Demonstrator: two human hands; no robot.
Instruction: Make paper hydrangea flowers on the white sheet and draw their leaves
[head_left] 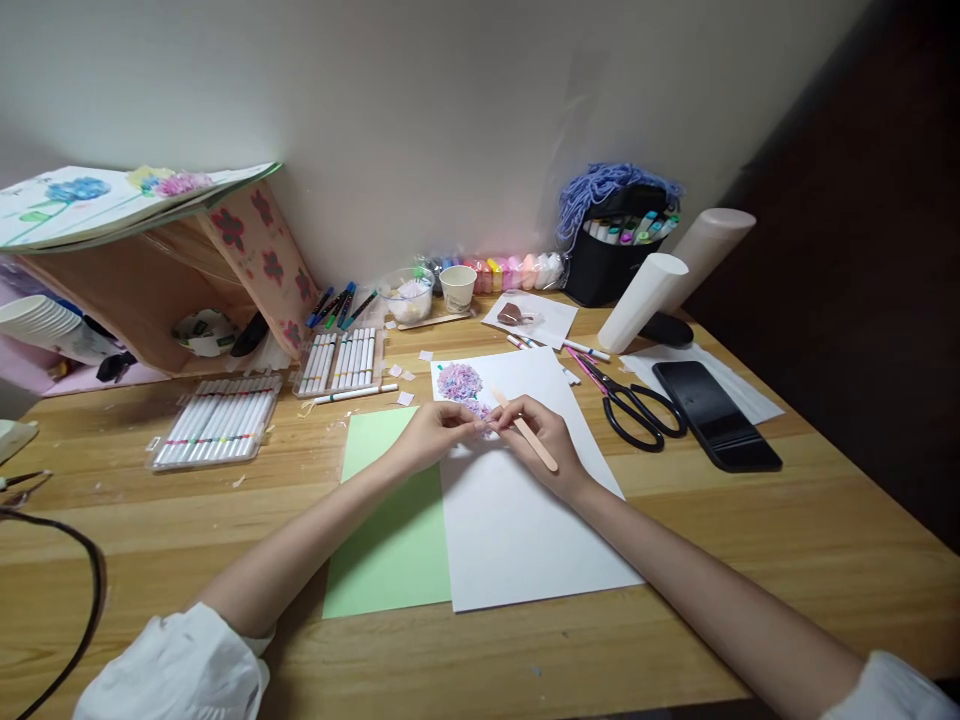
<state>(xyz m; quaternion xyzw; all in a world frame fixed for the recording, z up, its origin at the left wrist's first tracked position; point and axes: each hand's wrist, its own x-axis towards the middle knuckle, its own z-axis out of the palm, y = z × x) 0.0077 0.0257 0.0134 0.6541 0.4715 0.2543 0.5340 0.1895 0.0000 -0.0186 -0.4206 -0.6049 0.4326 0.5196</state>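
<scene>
My right hand [551, 450] is closed around a flat wooden craft stick [536, 445] that slants across its fingers. My left hand [435, 432] is pinched, its fingertips close to those of the right; whatever is between them is too small to make out. Both hands are over the upper part of a white paper sheet [532, 540]. On that sheet is a round pink-purple flower [460, 381] of small bits, with a second purple cluster [478, 408] partly hidden by the fingers. Under my left forearm lies a green sheet [390, 550], partly beneath the white one.
Left stand marker cases [217, 425] and a patterned box [259, 250] with painted sheets on top. Behind are a paper cup [458, 288], a clear bowl [409, 295] and a black marker holder [611, 265]. Right lie black scissors [630, 405], a phone [716, 415] and a white cylinder [643, 303].
</scene>
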